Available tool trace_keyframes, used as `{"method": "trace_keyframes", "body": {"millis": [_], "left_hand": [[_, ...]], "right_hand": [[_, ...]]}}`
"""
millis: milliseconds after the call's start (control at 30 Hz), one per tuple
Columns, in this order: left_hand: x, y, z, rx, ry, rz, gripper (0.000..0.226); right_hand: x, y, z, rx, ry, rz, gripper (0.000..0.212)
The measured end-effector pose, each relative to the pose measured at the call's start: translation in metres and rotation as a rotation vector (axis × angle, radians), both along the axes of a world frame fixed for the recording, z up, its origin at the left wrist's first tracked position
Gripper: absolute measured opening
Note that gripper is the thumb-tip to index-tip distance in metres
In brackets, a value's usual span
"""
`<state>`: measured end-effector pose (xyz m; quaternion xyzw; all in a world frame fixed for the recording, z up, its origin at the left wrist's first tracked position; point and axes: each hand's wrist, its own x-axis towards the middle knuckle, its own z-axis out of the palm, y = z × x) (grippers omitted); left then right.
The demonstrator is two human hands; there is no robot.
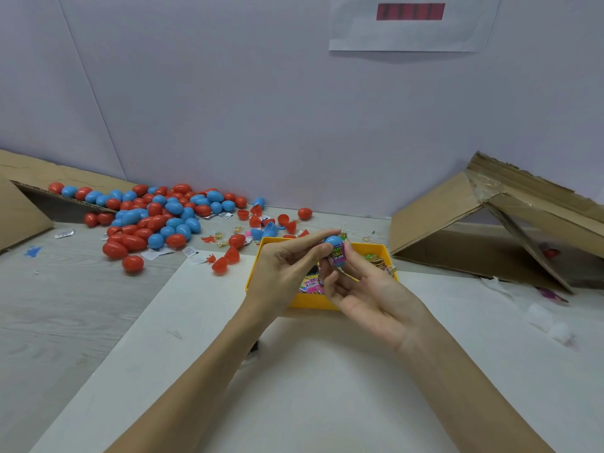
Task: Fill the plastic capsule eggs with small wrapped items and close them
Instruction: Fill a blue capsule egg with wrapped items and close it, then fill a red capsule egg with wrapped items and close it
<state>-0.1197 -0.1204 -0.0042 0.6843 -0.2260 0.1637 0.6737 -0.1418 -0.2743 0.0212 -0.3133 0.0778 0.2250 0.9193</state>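
Looking down from the head camera, both hands meet just above the shallow yellow plastic tray, which sits on a white sheet and holds more bright printed packets. The left hand has its fingers stretched forward, with fingertip and thumb pinching the small blue plastic egg half. The right hand curls its thumb and fingers round a small purple-and-green wrapped packet that sits directly under the blue half and touches it. Whether the packet is already partly inside the shell cannot be told, since the fingers cover the joint. No second half shows in either hand.

The step in hand looks like the stuffing of one capsule: the wrapped item is being worked into the blue shell. The next move likely calls for pushing the packet fully in, folding any loose wrapper edge so it does not catch the rim, then finding a matching half and pressing the two together squarely.

Farther back on the left lies a heap of closed red and blue plastic eggs, with loose red halves near the tray. An opened brown cardboard box lies at right.
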Motion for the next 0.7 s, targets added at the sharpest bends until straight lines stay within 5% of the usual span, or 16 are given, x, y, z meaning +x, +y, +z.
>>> {"method": "trace_keyframes", "body": {"millis": [333, 500, 700], "left_hand": [[-0.002, -0.004, 0.000, 0.082, -0.011, 0.071, 0.026], [-0.002, -0.002, 0.001, 0.197, -0.085, 0.120, 0.030], [-0.004, -0.003, 0.003, 0.102, 0.019, 0.087, 0.031]], "right_hand": [[0.003, -0.002, -0.003, -0.177, -0.130, -0.085, 0.026], [0.004, -0.006, -0.008, -0.402, -0.312, -0.116, 0.036], [0.005, -0.005, -0.013, -0.619, -0.441, -0.213, 0.040]]}}
